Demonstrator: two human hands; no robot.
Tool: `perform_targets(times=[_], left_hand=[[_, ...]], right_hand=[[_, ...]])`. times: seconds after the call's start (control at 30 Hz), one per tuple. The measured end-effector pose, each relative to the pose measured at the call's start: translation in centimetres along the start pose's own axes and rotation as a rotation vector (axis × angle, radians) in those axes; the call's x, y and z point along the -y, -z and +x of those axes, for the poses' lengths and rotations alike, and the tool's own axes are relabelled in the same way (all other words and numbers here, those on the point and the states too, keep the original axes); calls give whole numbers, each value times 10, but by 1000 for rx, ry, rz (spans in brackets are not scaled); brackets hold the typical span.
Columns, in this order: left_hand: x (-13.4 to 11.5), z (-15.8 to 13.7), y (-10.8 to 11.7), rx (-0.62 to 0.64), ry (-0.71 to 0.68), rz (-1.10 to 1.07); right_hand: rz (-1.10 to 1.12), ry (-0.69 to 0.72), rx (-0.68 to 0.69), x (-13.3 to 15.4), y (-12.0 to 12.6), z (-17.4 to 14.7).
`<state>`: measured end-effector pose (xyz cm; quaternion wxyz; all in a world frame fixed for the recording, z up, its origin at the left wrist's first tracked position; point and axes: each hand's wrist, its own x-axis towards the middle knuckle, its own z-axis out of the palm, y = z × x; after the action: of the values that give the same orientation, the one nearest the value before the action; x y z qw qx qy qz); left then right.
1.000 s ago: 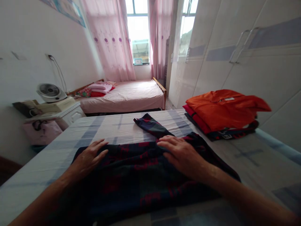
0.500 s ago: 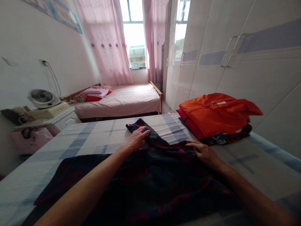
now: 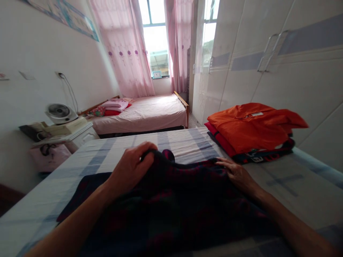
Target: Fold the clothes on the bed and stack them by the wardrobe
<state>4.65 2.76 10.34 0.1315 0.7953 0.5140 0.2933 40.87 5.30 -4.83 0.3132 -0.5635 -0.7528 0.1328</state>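
A dark plaid shirt in navy, green and dark red lies spread over the near bed, its lower part running out of view. My left hand is closed on the shirt's far edge, thumb and fingers pinching cloth that is lifted a little off the sheet. At the same edge, farther right, my right hand grips the fabric with its fingertips. Behind the lifted edge a small fold of the shirt curls up. Just beyond my right hand sits a pile of folded clothes with an orange jacket on top.
Under the shirt is a bed with a white-and-blue sheet. Past it stands a second bed with pink bedding. A white cabinet with a small fan is on the left. Tall wardrobe doors line the right side.
My left hand has come back toward me and left, from lying flat on a sleeve-like part to pinching the raised edge. That part has folded back. My right hand stays at the edge.
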Motion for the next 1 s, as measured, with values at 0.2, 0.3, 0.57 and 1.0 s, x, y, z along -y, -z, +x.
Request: perform_targets(times=[0.2,0.3,0.57,1.0], left_hand=[[-46,-94,-5,560,198,-499],[-53,-106,-27,695,325,-724],[-5,-85,-28,417,595,-1143],[91,-140,-7,-62,442,139]], right_hand=[[-28,13,-3,-3,-2,1],[-65,10,21,-6,1,3],[-193,189,22,35,29,0],[-214,215,249,82,25,-12]])
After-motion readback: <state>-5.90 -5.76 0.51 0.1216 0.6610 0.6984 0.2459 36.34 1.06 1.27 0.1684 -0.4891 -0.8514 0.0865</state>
